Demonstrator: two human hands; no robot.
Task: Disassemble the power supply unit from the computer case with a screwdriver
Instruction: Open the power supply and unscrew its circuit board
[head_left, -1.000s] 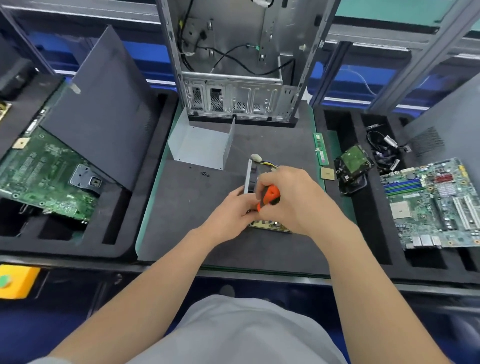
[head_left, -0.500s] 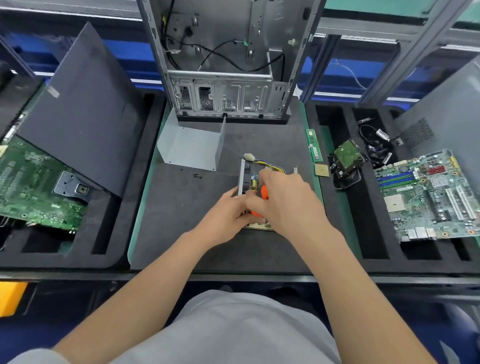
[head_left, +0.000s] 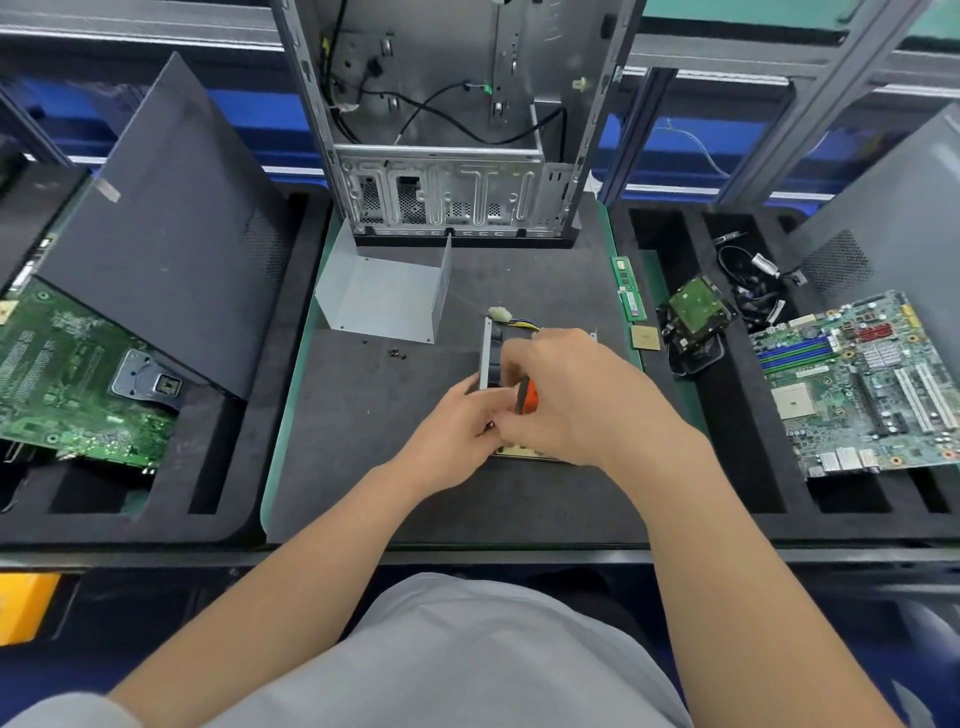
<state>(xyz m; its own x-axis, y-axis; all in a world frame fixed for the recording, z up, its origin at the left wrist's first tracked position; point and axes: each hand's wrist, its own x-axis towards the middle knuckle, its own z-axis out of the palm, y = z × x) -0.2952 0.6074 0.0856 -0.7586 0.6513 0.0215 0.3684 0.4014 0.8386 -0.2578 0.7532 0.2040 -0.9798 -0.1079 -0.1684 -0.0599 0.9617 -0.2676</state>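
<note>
Closest to the camera is the person's light grey shirt (head_left: 457, 654), and both bare arms reach forward from it. The left hand (head_left: 457, 422) and right hand (head_left: 576, 400) meet in the middle of the dark grey tabletop (head_left: 363, 478).

The right fingers are curled tight round the screwdriver with the orange handle (head_left: 528, 397). The left fingers are curled too and hold the near end of the opened grey metal power supply unit (head_left: 489, 349). It lies flat on the tabletop under both hands, out of the computer case. At its far end sits a small white plug with yellow wires (head_left: 500, 314).

A few tiny black screws (head_left: 396, 354) lie just to the left. Behind them stands a bent light grey metal cover (head_left: 384, 304).

On the right edge lie a long thin green memory stick (head_left: 630, 288) and a small square gold chip (head_left: 645, 338). Further right, in a black foam tray, are a hard drive with a green board (head_left: 696, 309), a bundle of black cables (head_left: 753, 283) and a big green motherboard (head_left: 857, 384). On the left lies another green circuit board (head_left: 67, 384), with a dark flat side panel (head_left: 171, 234) leaning over it.

At the back stands the tall silver metal computer case (head_left: 447, 156), open, with black wires inside.
</note>
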